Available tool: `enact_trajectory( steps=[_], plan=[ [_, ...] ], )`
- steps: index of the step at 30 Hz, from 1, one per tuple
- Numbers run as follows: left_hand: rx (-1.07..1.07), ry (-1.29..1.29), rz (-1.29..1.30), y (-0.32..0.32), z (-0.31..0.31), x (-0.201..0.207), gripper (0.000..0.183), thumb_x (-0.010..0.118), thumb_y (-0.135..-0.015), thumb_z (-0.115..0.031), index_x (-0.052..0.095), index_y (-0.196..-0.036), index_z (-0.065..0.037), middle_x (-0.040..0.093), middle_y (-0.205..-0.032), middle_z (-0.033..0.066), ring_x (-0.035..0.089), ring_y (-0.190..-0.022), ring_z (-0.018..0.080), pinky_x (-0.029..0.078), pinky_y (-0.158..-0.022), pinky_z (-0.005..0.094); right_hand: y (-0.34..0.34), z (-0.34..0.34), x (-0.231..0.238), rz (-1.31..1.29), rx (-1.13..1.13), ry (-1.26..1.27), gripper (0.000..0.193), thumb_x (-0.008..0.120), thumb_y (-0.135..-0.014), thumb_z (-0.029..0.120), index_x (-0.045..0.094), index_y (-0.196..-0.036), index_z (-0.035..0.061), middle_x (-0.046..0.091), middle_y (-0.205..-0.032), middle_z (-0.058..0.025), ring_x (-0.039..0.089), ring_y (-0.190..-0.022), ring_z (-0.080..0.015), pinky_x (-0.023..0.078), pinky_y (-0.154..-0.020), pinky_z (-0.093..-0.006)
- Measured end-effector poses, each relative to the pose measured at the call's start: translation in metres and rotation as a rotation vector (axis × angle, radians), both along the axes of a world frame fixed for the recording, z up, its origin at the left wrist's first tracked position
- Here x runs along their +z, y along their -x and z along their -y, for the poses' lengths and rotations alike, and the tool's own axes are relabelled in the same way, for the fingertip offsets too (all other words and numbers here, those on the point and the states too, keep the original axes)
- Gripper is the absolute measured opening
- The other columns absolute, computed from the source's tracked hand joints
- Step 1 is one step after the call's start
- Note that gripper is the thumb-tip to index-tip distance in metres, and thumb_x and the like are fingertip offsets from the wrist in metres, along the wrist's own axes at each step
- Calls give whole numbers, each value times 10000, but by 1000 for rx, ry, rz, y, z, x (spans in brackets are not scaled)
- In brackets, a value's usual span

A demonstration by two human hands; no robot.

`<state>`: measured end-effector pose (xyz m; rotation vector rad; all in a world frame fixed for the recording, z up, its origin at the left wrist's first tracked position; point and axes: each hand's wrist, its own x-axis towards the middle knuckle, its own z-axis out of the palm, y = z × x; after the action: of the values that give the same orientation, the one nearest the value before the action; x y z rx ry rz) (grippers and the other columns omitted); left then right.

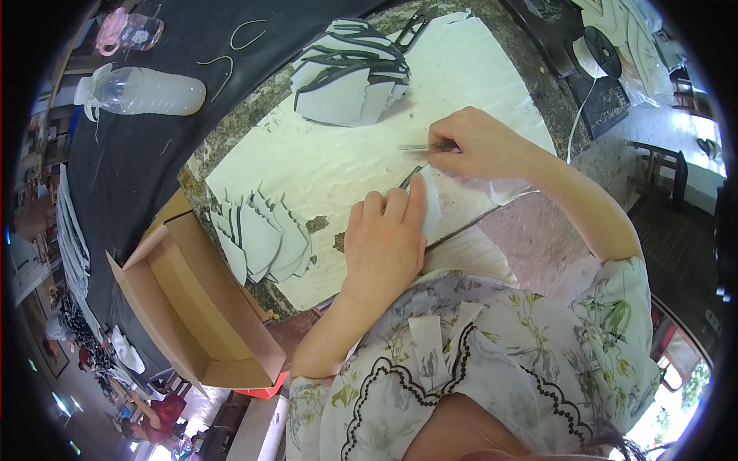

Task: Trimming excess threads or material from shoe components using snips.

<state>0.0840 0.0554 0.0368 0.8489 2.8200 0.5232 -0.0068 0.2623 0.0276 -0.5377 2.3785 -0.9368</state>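
My left hand point(387, 234) lies flat with its fingers stretched out, pressing a white cut piece with a dark edge point(433, 203) onto the white work sheet point(338, 165). My right hand point(478, 144) is closed round a thin metal tool point(415, 147). Its slim tip is blurred and points left above the sheet; most of the tool is hidden in the fist, so its exact kind does not show. A stack of similar white pieces with dark edges point(346, 96) sits on the far part of the sheet. More such pieces point(265, 238) lie overlapping at its left.
A tall cardboard box point(196, 300) stands open beside the table's left edge. Beyond it, a cloudy plastic bottle point(154, 91) and a pink-lidded jar point(131, 31) rest on black cloth. A spool of white thread point(593, 54) is at the far right. Another person point(157, 422) is at lower left.
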Motion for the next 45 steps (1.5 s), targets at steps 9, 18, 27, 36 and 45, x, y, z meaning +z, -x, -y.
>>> enact_trajectory(
  steps=[9, 18, 27, 36, 45],
  plan=[
    [-48, 61, -24, 6, -6, 4, 730, 713, -674, -141, 496, -1358, -12, 541, -943, 82, 519, -862, 246, 422, -727, 364, -13, -2, 4, -590, -76, -148, 258, 644, -876, 248, 568, -1018, 47, 663, -886, -140, 641, -776, -357, 496, -699, -445],
    [97, 29, -108, -21, -9, -11, 723, 670, -690, -78, 466, -1378, 2, 533, -991, 111, 512, -873, 283, 446, -763, 392, -111, 18, 16, -339, -454, -258, 246, 624, -925, 251, 509, -974, 39, 594, -915, -120, 648, -831, -309, 516, -638, -418],
    [74, 71, -215, -25, -10, -15, 579, 652, -740, -102, 536, -1291, 32, 547, -958, 92, 524, -832, 248, 455, -721, 347, -93, 29, -15, -386, -608, -199, 260, 628, -923, 270, 497, -924, 45, 608, -867, -119, 647, -735, -339, 501, -584, -453],
    [93, -81, -189, -18, 3, -8, 509, 679, -793, -183, 561, -1242, 26, 555, -966, 96, 539, -868, 253, 472, -763, 363, -79, 11, 2, -340, -757, 36, 250, 644, -923, 280, 527, -914, 60, 629, -924, -123, 641, -803, -334, 503, -650, -427],
    [158, -150, -398, -22, 2, -36, 273, 684, -831, -213, 628, -1028, -33, 584, -787, 83, 603, -667, 233, 505, -549, 337, -103, -2, -42, -648, -535, 77, 93, 674, -831, 63, 587, -867, 62, 584, -785, -109, 592, -675, -288, 472, -591, -393]
  ],
)
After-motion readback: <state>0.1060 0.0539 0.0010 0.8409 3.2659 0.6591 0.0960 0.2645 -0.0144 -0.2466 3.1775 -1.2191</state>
